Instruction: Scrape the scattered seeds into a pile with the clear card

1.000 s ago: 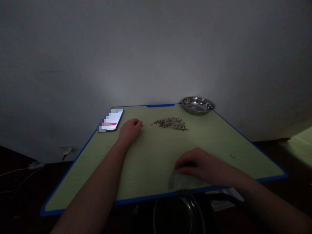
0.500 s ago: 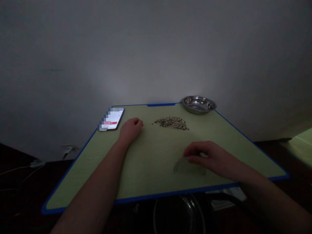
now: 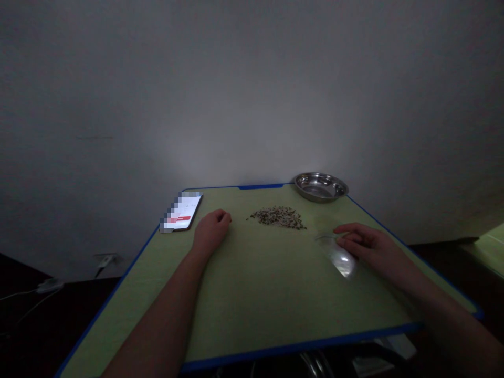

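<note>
My left hand [image 3: 213, 230] rests on the table, fingers curled into a loose fist, between the phone and a pile of mixed dark and pale grains [image 3: 279, 217]. Nothing shows in that fist. On the right, my right hand [image 3: 364, 242] pinches a thin see-through plastic piece [image 3: 342, 260] between thumb and fingers. It hangs over the table, nearer to me than the pile, and light glints off its lower part. Whether it is a bag or a cup I cannot tell. The pile lies spread in a low heap, apart from both hands.
A shallow steel bowl [image 3: 321, 188] stands at the table's far right corner, by the wall. The phone [image 3: 181, 212] lies at the left edge with its screen lit. The pale green table [image 3: 252, 299] has a blue rim. A plug and cables [image 3: 105, 262] are low on the left.
My right hand has moved right and a little away from me with the clear plastic piece, which has turned. My left hand keeps its place. The view has tilted up slightly.
</note>
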The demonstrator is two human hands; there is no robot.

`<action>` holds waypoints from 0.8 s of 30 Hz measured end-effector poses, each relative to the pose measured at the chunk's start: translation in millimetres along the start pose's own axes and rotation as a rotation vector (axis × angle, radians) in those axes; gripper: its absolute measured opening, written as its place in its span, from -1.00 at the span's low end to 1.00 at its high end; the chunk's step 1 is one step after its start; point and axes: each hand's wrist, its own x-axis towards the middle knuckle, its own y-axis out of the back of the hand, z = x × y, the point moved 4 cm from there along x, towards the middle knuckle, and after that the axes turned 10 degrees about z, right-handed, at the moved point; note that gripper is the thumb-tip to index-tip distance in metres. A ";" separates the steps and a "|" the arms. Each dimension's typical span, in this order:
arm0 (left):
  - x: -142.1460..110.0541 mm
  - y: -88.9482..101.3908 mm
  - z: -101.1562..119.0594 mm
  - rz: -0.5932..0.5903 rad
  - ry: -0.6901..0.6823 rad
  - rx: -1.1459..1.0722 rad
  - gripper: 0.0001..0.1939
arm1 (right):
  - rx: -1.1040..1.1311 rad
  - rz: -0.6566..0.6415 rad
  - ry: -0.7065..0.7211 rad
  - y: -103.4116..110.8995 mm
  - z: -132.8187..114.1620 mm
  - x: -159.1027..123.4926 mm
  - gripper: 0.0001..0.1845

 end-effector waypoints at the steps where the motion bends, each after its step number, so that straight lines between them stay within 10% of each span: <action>1: -0.1 -0.2 -0.3 -0.007 0.000 -0.007 -0.69 | -0.003 -0.006 -0.003 -0.1 0.9 5.2 -0.59; 13: 0.2 -0.4 -2.1 -0.027 -0.004 -0.010 -0.68 | -0.331 0.044 0.012 -16.9 20.0 64.3 -0.75; 24: 0.2 0.4 -2.1 -0.023 -0.008 0.003 -0.70 | -0.425 0.001 0.123 -74.3 -15.7 78.5 -0.73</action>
